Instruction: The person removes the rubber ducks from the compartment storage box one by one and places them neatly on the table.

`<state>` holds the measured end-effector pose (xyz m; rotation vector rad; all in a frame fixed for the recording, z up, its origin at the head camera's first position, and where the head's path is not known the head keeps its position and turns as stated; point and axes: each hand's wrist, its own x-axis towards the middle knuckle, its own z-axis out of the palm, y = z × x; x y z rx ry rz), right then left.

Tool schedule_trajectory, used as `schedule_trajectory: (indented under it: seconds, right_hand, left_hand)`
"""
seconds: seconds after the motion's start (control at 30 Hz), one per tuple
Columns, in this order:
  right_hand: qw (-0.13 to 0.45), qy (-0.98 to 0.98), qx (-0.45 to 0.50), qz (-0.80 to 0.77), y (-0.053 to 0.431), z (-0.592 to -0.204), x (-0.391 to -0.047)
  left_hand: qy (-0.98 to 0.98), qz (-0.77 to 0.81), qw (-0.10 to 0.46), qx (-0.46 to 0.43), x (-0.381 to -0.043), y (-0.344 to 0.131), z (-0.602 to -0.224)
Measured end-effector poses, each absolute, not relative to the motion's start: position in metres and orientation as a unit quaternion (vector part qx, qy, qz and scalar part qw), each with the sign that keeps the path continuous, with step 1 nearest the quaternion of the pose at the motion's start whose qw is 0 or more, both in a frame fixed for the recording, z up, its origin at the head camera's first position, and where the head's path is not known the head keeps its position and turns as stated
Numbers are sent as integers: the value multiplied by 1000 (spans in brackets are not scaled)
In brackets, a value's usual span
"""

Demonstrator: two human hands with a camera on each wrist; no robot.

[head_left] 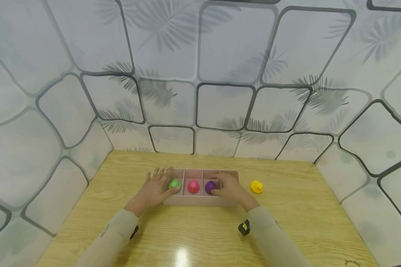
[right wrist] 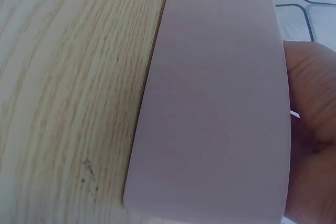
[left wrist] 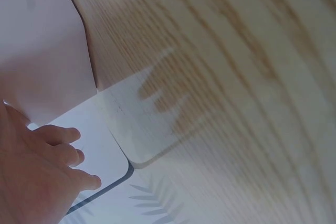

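Observation:
A pale pink box (head_left: 200, 201) with several compartments stands on the table. In it, from left to right, sit a green toy duck (head_left: 174, 185), a pink toy duck (head_left: 193, 186) and a purple toy duck (head_left: 210, 187), each in its own compartment. My left hand (head_left: 155, 189) rests at the box's left end, fingers spread and thumb over the front wall by the green duck. Over the right part of the box, my right hand (head_left: 232, 188) holds the purple duck between thumb and fingers. Both wrist views show the box wall beside the hand, hiding the ducks.
A yellow toy duck (head_left: 256, 187) sits on the wooden table (head_left: 200, 230), to the right of the box. Patterned wall panels (head_left: 225, 107) enclose the table at the back and both sides.

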<state>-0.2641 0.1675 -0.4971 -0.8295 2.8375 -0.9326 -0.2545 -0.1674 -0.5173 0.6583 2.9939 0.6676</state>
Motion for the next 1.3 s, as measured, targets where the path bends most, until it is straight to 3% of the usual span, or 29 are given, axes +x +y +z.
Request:
schedule_trajectory:
  seconds: [0.77,1.3]
  right_hand:
    - [83,939,-226,-245,151,-491,-272]
    - [69,935,-250,-240,154,-496,-274]
  left_hand:
    - [954,215,8,208,-255,-167,-516]
    - [955,209,5,208,-254,-167,-515]
